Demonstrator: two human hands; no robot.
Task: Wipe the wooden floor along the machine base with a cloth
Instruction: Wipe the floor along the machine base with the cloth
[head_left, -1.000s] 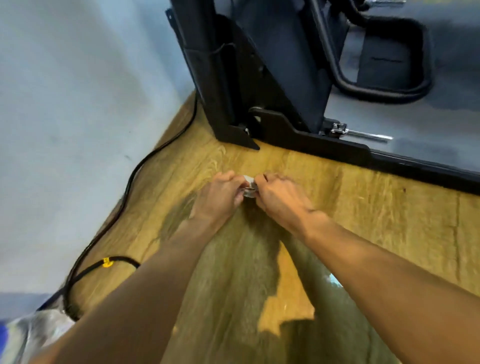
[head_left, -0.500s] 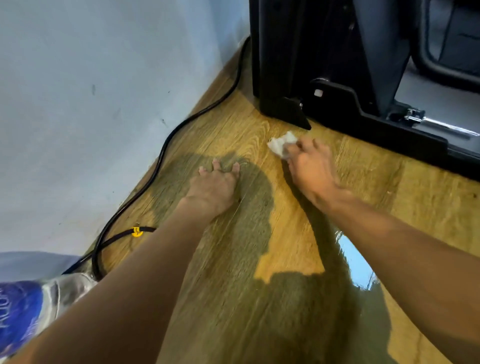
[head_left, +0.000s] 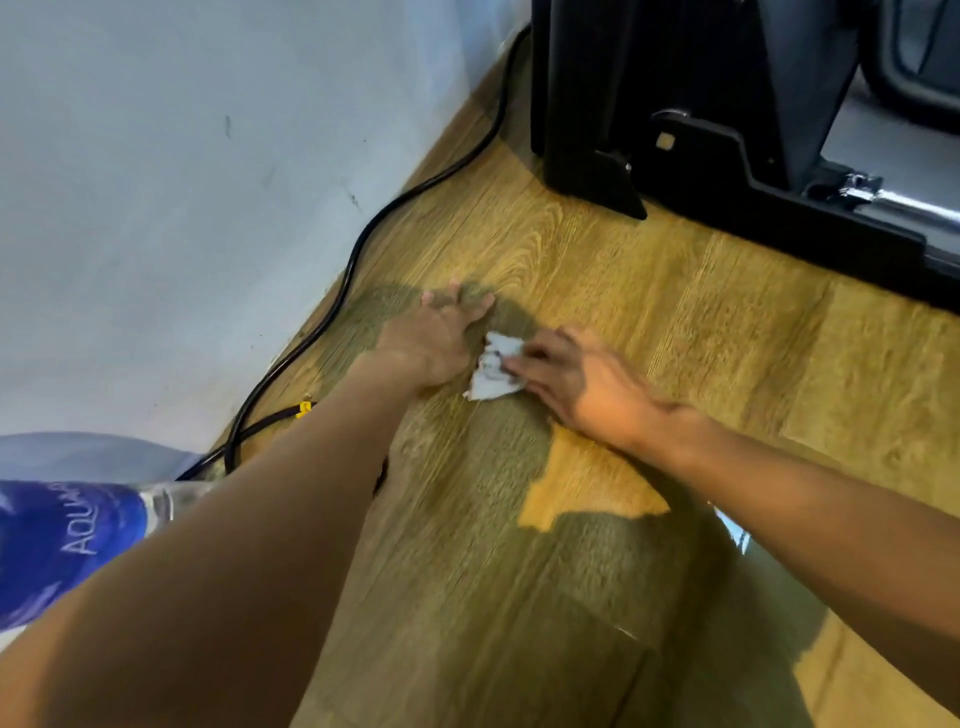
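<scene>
The small crumpled white cloth (head_left: 492, 375) lies on the yellow-brown wooden plank floor (head_left: 675, 332), apart from the black metal machine base (head_left: 727, 208). The right hand (head_left: 587, 387) presses it under flat fingers, grip released. The left hand (head_left: 441, 332) rests spread just beside it, holding nothing. Even pressure and overlapping strokes toward the base edge would serve best, keeping clear of the black cable (head_left: 358, 249).

The wooden floor (head_left: 675, 322) carried the black machine base (head_left: 727, 197), a black cable (head_left: 355, 253) along the wall, the crumpled white cloth (head_left: 493, 374), and my left hand (head_left: 436, 338) resting flat.
</scene>
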